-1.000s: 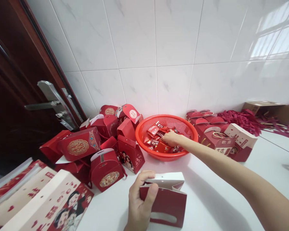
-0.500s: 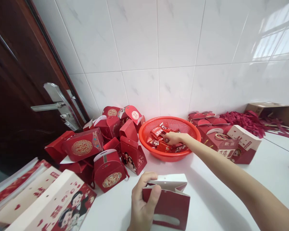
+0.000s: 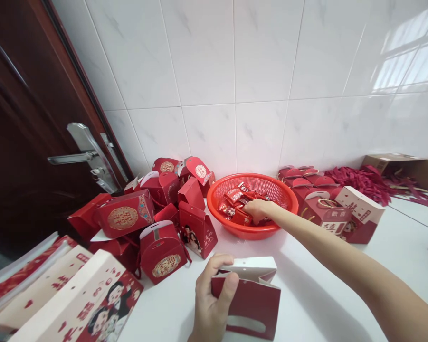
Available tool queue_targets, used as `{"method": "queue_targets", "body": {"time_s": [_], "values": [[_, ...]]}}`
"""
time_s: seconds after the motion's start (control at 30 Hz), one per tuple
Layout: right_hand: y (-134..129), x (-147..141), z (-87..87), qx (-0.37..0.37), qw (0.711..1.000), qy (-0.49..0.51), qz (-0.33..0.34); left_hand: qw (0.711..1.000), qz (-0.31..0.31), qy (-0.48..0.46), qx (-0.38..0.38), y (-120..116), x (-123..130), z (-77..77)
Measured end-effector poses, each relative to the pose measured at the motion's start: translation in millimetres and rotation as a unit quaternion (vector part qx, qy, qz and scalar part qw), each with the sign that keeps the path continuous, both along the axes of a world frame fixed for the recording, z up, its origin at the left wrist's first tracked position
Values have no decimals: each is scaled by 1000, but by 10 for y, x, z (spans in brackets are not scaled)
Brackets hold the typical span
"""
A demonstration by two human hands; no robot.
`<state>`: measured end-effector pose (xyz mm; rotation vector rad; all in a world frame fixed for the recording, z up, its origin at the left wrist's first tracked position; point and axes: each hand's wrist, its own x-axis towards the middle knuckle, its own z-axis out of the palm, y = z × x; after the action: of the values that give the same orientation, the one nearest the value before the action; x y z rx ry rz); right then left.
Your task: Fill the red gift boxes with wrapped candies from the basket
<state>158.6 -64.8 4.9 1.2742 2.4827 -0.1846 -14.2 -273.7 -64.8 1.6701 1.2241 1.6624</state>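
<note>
My left hand point(image 3: 214, 299) grips the left side of a dark red paper box point(image 3: 252, 304) at the bottom centre, thumb on its near face. The box stands upright with its top open and a pale inside showing. My right hand point(image 3: 259, 210) reaches into a red plastic basket point(image 3: 221, 223) near the wall. Its fingertips are down among small red wrapped packets point(image 3: 234, 194), and whatever they hold is hidden.
Red gift boxes point(image 3: 166, 266) are heaped left of the basket, with flat bags point(image 3: 71, 304) at the lower left. More boxes point(image 3: 324, 211), dark red shredded paper point(image 3: 363, 183) and a cardboard box point(image 3: 409, 166) sit at the right. A tiled wall rises behind.
My right hand has shifted slightly right and deeper into the packets, its fingers now less visible. My left hand and its box have barely moved.
</note>
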Motion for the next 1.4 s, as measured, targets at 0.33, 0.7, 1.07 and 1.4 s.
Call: {"method": "queue_targets", "body": {"time_s": [0.33,0.7,1.07,1.4], "values": [[190,400,169,75,965,251,-20,998,10,-52,-33,-51,74,58],[318,623,-128,60,838,526,-133,995,36,-79,-53,-89,138,85],[256,618,-96,93,839,518,-136,995,44,-70,-62,-98,140,92],[257,624,-108,93,886,426,-155,995,35,-63,-62,-82,100,83]]}}
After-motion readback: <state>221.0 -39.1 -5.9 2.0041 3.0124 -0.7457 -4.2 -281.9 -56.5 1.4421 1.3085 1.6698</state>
